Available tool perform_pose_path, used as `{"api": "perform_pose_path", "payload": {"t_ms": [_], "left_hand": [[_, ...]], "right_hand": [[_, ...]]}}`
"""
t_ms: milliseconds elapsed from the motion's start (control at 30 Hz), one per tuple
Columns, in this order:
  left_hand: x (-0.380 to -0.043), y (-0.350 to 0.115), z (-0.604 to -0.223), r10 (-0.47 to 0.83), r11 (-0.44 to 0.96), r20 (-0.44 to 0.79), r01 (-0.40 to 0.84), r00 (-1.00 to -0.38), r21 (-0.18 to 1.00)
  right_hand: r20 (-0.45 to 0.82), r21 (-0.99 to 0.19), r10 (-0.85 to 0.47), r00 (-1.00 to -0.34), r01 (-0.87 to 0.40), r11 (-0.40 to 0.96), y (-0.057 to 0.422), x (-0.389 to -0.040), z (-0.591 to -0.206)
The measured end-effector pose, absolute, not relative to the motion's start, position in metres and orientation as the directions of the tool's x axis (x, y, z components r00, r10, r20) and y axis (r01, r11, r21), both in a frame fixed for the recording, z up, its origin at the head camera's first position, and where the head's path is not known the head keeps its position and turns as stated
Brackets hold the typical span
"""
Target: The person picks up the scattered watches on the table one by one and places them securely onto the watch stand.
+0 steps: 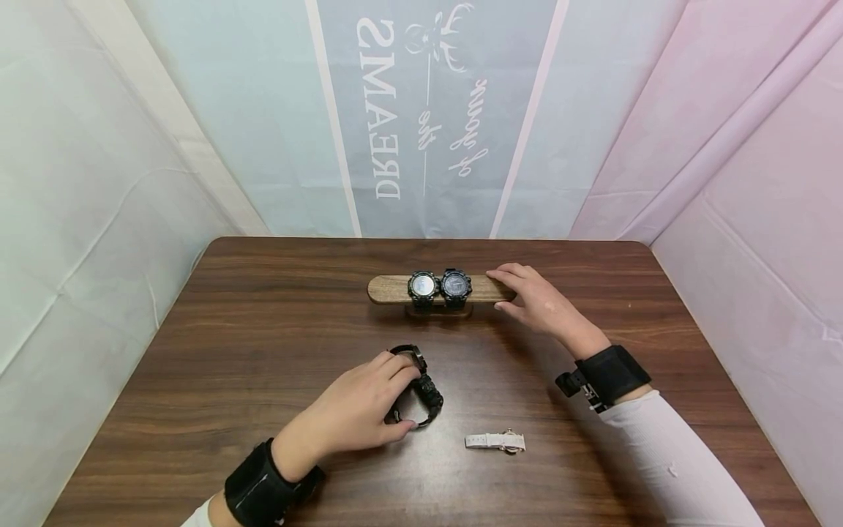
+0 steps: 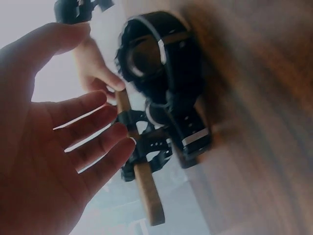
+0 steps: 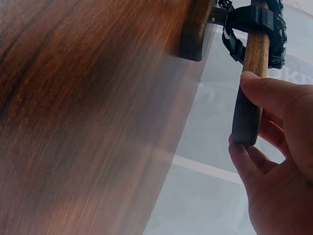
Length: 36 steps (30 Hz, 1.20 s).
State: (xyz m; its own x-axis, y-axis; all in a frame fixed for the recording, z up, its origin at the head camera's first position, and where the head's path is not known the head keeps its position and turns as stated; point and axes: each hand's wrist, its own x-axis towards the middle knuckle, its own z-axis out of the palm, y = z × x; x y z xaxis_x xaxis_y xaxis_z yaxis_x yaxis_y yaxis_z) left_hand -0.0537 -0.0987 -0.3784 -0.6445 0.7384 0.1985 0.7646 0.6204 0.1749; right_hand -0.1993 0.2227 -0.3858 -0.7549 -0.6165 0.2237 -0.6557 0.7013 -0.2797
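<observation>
My left hand (image 1: 358,410): fingers and thumb curled over loose black watch (image 1: 421,388), gripping its strap; watch lies on table (image 1: 230,351) near middle, toward front edge. Left wrist view: fingers spread, contact not visible there. My right hand (image 1: 536,300): thumb and fingers pinch right end of wooden stand bar (image 1: 388,289), near table's back edge. Two black watches (image 1: 439,287) strapped side by side on bar. White watch (image 1: 495,441) flat on table, right of loose black watch, untouched.
</observation>
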Motion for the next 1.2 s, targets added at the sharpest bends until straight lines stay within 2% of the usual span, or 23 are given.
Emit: {"api": "perform_pose_path", "payload": {"t_ms": [800, 1200], "left_hand": [[-0.047, -0.071, -0.406, 0.657, 0.729, 0.225, 0.682, -0.720, 0.054], [-0.043, -0.064, -0.413, 0.601, 0.773, 0.259, 0.632, -0.756, 0.053]], "right_hand": [[0.215, -0.277, -0.603, -0.768, -0.640, 0.717, 0.222, -0.199, -0.383], [0.212, -0.285, -0.607, -0.766, -0.643, 0.711, 0.224, -0.198, -0.386]]}}
